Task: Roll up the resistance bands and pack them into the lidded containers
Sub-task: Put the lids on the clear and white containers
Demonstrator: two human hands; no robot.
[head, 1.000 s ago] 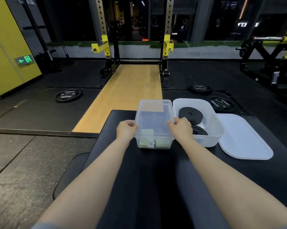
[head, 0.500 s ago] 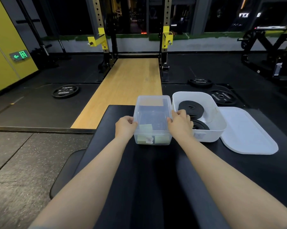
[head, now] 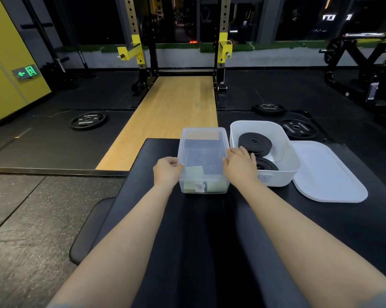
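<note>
I'm seeing the black bench (head: 187, 230) carrying both boxes. At two o'clock the white box (head: 278, 174) is holding two rolled black bands (head: 255, 144), its lid (head: 327, 172) lying off beside it. My left hand (head: 167, 171) and right hand (head: 239, 164) are gripping the clear box (head: 203, 160) at twelve, fingers curled on its sides; I'm judging lids remain.

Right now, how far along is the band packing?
Done: two rolled black bands lie in the open white container. In hand: left hand and right hand grip the sides of the clear container; whether its lid is on is unclear. Left: the white lid lies beside its container, not yet fitted.
</note>
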